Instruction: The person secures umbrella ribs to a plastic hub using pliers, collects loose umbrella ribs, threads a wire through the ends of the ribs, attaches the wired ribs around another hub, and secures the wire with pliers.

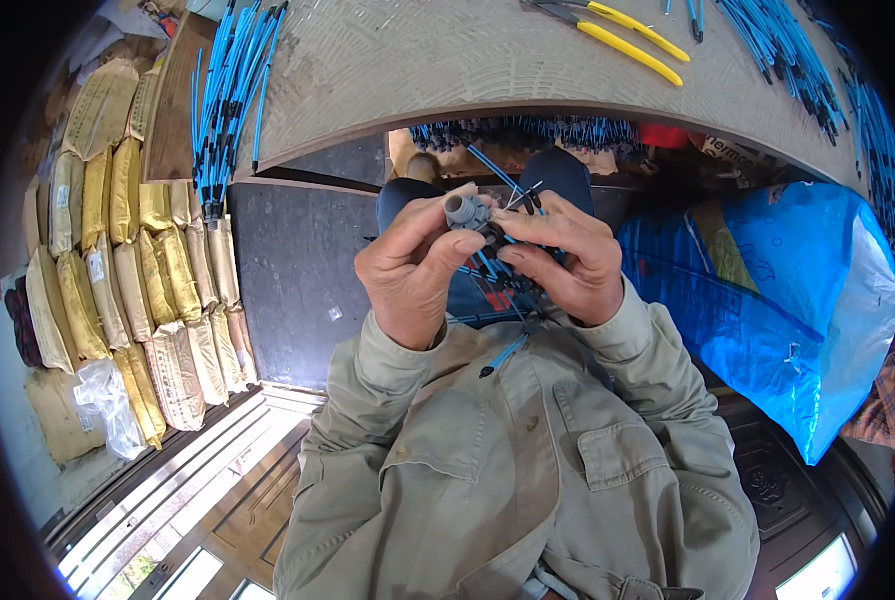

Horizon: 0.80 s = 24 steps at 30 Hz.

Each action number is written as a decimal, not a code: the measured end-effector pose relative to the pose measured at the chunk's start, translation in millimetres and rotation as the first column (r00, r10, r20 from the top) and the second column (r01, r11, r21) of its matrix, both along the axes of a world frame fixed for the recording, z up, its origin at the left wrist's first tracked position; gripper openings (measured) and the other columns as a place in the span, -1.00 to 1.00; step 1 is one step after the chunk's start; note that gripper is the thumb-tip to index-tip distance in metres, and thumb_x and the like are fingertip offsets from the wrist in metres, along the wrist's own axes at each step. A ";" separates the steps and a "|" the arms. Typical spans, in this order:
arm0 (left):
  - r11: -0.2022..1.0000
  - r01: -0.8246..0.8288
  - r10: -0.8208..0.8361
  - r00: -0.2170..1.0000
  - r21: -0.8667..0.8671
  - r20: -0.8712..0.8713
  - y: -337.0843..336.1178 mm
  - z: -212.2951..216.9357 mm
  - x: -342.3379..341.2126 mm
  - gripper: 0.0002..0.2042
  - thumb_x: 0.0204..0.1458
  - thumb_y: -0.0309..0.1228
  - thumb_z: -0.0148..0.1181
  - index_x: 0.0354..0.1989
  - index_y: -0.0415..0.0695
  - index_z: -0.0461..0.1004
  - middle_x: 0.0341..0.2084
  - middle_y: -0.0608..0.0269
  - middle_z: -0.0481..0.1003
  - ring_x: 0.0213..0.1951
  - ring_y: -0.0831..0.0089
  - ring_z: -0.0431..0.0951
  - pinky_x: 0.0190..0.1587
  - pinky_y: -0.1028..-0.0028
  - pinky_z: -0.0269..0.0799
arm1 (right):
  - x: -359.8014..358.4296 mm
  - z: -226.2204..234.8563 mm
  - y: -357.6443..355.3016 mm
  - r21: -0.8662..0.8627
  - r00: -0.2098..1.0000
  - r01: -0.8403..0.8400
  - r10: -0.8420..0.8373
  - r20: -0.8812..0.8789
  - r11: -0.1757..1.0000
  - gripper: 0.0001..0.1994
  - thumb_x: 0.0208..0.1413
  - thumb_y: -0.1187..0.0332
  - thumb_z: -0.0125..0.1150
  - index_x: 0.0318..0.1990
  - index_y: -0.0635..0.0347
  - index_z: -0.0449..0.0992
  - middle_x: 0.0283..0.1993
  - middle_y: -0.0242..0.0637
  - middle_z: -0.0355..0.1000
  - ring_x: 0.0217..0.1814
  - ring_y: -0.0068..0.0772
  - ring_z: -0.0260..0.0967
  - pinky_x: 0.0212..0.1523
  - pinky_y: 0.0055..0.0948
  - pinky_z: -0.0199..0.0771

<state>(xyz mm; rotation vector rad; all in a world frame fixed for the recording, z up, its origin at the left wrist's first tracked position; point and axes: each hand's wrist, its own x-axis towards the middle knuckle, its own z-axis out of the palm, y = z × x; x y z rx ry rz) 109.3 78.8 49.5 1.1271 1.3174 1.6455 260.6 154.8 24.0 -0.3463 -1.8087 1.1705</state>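
Your left hand (414, 270) is curled around a small grey plastic connector (464, 211), thumb and fingers clamped on it so its round open end faces up between both hands. Your right hand (565, 262) is closed too, fingertips pinching a bunch of thin blue wires with black tips (497, 268) that run out of the connector and fan down over your lap. 1 loose blue wire (504, 355) hangs lower, against the front of your khaki shirt (527, 470). Both hands sit close together, nearly touching, below the near edge of the wooden workbench (417, 70).

On the workbench, a bundle of the same blue wires (225, 95) lies along its left edge, partly overhanging. Yellow-handled pliers (622, 38) rest toward the far edge, right of centre, and another spread of blue wires (807, 60) covers the right end. A row of finished blue wires (527, 132) hangs under the near edge.

A blue plastic sack (797, 300) stands at your right, and tan filled sacks (137, 270) are stacked at your left.
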 end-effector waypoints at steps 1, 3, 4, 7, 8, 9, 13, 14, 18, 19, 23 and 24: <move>1.000 -0.015 0.015 1.000 -0.004 0.001 0.4 0.3 0.7 -0.69 -0.10 -0.58 0.23 -0.13 -0.35 0.45 -0.28 0.15 0.48 -0.32 0.58 0.42 -0.33 0.66 0.36 | -1.1 0.0 -1.2 -0.002 1.000 0.001 -0.001 -0.001 1.000 -0.60 -0.24 0.65 0.29 -0.13 0.24 0.49 -0.33 -0.11 0.48 -0.47 -0.39 0.34 -0.49 -0.59 0.29; 0.999 -0.031 0.031 1.000 -0.009 -0.001 0.3 0.6 2.2 -0.69 -0.11 -0.58 0.23 -0.13 -0.35 0.45 -0.28 0.16 0.48 -0.33 0.60 0.41 -0.34 0.66 0.35 | -3.8 1.1 -5.2 0.101 0.995 0.101 -0.102 0.005 0.990 -0.60 -0.24 0.66 0.28 -0.13 0.24 0.49 -0.32 -0.09 0.46 -0.47 -0.36 0.36 -0.51 -0.57 0.31; 0.999 -0.034 0.034 0.999 -0.007 -0.015 -0.5 0.8 2.9 -0.70 -0.11 -0.58 0.23 -0.14 -0.35 0.45 -0.28 0.16 0.48 -0.33 0.59 0.42 -0.34 0.66 0.36 | -4.5 1.5 -6.7 0.153 0.988 0.150 -0.152 0.003 0.977 -0.60 -0.24 0.66 0.27 -0.13 0.25 0.49 -0.32 -0.07 0.45 -0.47 -0.35 0.37 -0.52 -0.56 0.32; 0.999 -0.045 0.045 0.998 0.000 -0.047 -2.3 1.3 5.5 -0.70 -0.11 -0.58 0.23 -0.14 -0.35 0.45 -0.28 0.15 0.48 -0.32 0.58 0.44 -0.32 0.65 0.37 | -2.6 3.5 -10.7 0.230 0.976 0.199 -0.213 0.036 0.953 -0.60 -0.24 0.66 0.27 -0.12 0.25 0.49 -0.32 -0.06 0.43 -0.46 -0.32 0.39 -0.53 -0.55 0.34; 0.999 -0.047 0.048 0.997 0.017 -0.065 -2.3 0.9 6.7 -0.69 -0.11 -0.59 0.24 -0.14 -0.35 0.45 -0.27 0.15 0.48 -0.31 0.57 0.44 -0.32 0.65 0.38 | -1.6 4.3 -12.1 0.269 0.968 0.222 -0.244 0.052 0.937 -0.59 -0.25 0.66 0.27 -0.12 0.25 0.48 -0.33 -0.06 0.42 -0.46 -0.31 0.40 -0.54 -0.54 0.35; 0.998 -0.048 0.051 0.995 0.035 -0.082 -1.8 0.4 7.5 -0.68 -0.12 -0.59 0.24 -0.13 -0.35 0.45 -0.27 0.14 0.48 -0.31 0.56 0.45 -0.32 0.64 0.38 | -0.6 5.0 -13.2 0.270 0.969 0.222 -0.243 0.048 0.937 -0.59 -0.25 0.66 0.27 -0.12 0.25 0.48 -0.33 -0.06 0.42 -0.46 -0.31 0.40 -0.54 -0.54 0.35; 0.999 -0.042 0.045 0.992 0.033 -0.115 -4.1 7.7 14.0 -0.65 -0.14 -0.61 0.25 -0.11 -0.34 0.43 -0.25 0.13 0.47 -0.28 0.53 0.46 -0.31 0.61 0.42 | 2.4 8.1 -18.4 0.310 0.958 0.219 -0.264 0.113 0.925 -0.57 -0.26 0.66 0.27 -0.10 0.25 0.48 -0.36 -0.07 0.40 -0.48 -0.32 0.39 -0.55 -0.55 0.34; 0.999 -0.035 0.037 0.992 0.022 -0.121 -5.0 9.8 15.3 -0.64 -0.15 -0.62 0.26 -0.10 -0.34 0.43 -0.24 0.12 0.46 -0.27 0.52 0.47 -0.30 0.60 0.43 | 3.1 9.4 -20.0 0.306 0.956 0.229 -0.273 0.109 0.924 -0.57 -0.27 0.66 0.27 -0.11 0.24 0.47 -0.35 -0.06 0.40 -0.48 -0.32 0.39 -0.55 -0.55 0.34; 1.000 0.006 -0.006 0.991 -0.003 -0.131 -7.2 12.1 15.5 -0.62 -0.17 -0.65 0.26 -0.09 -0.34 0.41 -0.21 0.12 0.45 -0.25 0.50 0.47 -0.30 0.58 0.46 | 0.9 7.1 -23.7 0.303 0.948 0.278 -0.311 0.063 0.911 -0.55 -0.29 0.65 0.27 -0.11 0.21 0.48 -0.35 -0.08 0.40 -0.50 -0.33 0.39 -0.57 -0.55 0.35; 1.000 0.006 -0.006 0.992 0.001 -0.130 -8.2 13.6 16.1 -0.62 -0.17 -0.65 0.26 -0.09 -0.34 0.41 -0.21 0.12 0.45 -0.25 0.50 0.47 -0.30 0.58 0.46 | -1.1 3.7 -24.5 0.305 0.943 0.308 -0.331 0.025 0.901 -0.54 -0.30 0.63 0.28 -0.10 0.18 0.49 -0.36 -0.10 0.39 -0.51 -0.35 0.39 -0.59 -0.55 0.36; 0.997 0.013 -0.018 0.997 -0.076 -0.069 -10.6 20.6 18.9 -0.65 -0.16 -0.65 0.25 -0.11 -0.36 0.42 -0.22 0.11 0.44 -0.24 0.49 0.47 -0.26 0.57 0.46 | 1.9 4.6 -31.0 0.296 0.941 0.318 -0.337 0.015 0.901 -0.58 -0.24 0.62 0.27 -0.11 0.20 0.44 -0.32 -0.06 0.40 -0.47 -0.30 0.40 -0.55 -0.53 0.37; 0.998 0.018 -0.022 0.997 -0.052 -0.069 -10.8 20.0 20.1 -0.65 -0.16 -0.65 0.24 -0.12 -0.37 0.41 -0.22 0.11 0.44 -0.24 0.50 0.46 -0.27 0.58 0.45 | 3.2 5.7 -33.6 0.287 0.944 0.306 -0.328 0.030 0.908 -0.60 -0.20 0.62 0.27 -0.11 0.23 0.42 -0.30 -0.03 0.41 -0.45 -0.27 0.41 -0.52 -0.52 0.37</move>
